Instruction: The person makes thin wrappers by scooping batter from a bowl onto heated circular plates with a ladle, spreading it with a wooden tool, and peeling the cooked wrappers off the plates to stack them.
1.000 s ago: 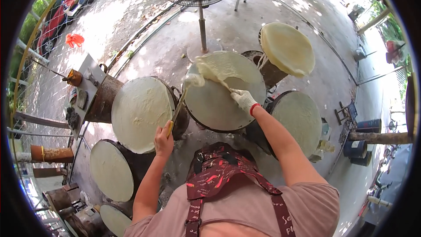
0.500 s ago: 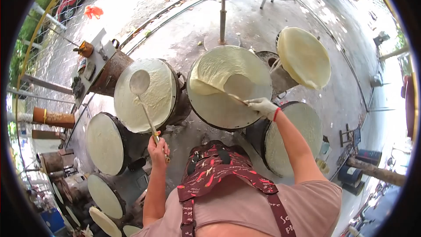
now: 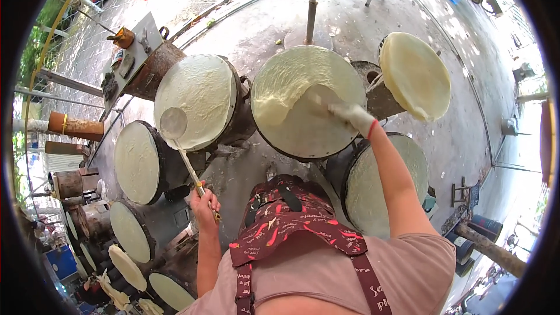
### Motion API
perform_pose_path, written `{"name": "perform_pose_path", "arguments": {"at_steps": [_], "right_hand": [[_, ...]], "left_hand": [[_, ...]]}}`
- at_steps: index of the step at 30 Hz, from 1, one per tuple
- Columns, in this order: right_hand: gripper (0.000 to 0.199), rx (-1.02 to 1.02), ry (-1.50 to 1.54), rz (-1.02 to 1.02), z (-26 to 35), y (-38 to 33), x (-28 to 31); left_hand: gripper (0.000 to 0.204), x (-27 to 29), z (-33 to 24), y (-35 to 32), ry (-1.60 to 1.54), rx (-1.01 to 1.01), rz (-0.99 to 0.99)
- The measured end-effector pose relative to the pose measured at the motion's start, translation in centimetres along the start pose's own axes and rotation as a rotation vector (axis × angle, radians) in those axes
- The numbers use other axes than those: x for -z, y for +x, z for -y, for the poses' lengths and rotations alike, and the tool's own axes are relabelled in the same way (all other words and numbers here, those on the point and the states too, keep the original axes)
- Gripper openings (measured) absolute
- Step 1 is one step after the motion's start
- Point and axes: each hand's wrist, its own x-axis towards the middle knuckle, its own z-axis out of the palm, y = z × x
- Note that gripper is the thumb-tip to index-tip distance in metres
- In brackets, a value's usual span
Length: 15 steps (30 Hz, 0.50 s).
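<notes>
My left hand (image 3: 205, 205) is closed round the handle of a long ladle (image 3: 173, 122). Its round bowl hangs over the near left edge of a round griddle (image 3: 195, 99) coated with pale batter. At the centre stands another round griddle (image 3: 303, 137), with a wavy layer of pale batter (image 3: 286, 76) over its far and left parts and a smooth greyish surface nearer me. Over its right side is my right hand (image 3: 354, 118), in a white glove with a red cuff. The fingers and the thin spreader in them are smeared by motion.
A thin pale round sheet (image 3: 415, 76) rests tilted at the far right. More batter-coated griddles (image 3: 137, 162) stand on the left, and one (image 3: 388, 184) on the near right. A pedestal fan (image 3: 312, 14) rises behind. A side board (image 3: 137, 52) holds small tools.
My right hand has swept slightly away from me over the central griddle, with the spreader now blurred. The ladle has been drawn back toward me, to the left griddle's near edge.
</notes>
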Motion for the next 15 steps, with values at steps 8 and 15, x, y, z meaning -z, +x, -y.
{"name": "perform_pose_path", "arguments": {"at_steps": [8,15], "right_hand": [[0.036,-0.225,-0.056,0.21,-1.6,0.0,0.6],[0.036,0.023,0.076,-0.198,-0.7,0.3,1.1]], "left_hand": [[0.032,-0.4,0.9,-2.4,-0.051,0.002,0.018],[0.034,-0.2,2.8,-4.3,-0.049,0.05,0.049]]}}
